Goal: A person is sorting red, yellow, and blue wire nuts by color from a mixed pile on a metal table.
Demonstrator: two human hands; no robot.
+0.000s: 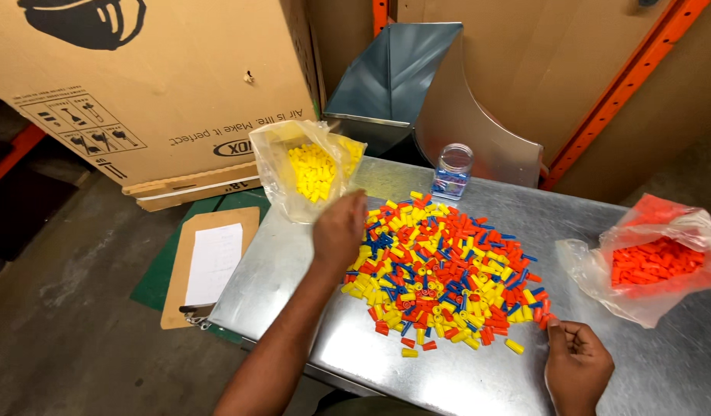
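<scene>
Hundreds of mixed caps [444, 266] lie heaped mid-bench [417, 370], within both hands' reach. At 11 o'clock a clear bag [313, 173] of yellow caps stands open toward the left hand [340, 229], whose fingers are hidden. At 3 o'clock sits the orange bag [655, 258]; the right hand [577, 366] rests loosely curled, seemingly empty.

Pile [448, 270]: small yellow, orange and blue caps, mixed, spread loosely on the metal table; a few strays at its near edge.
Yellow bag [313, 173]: clear plastic, open, part-filled with yellow caps, at far left corner.
Orange bag [655, 258]: clear plastic, holds orange caps, at right.
</scene>
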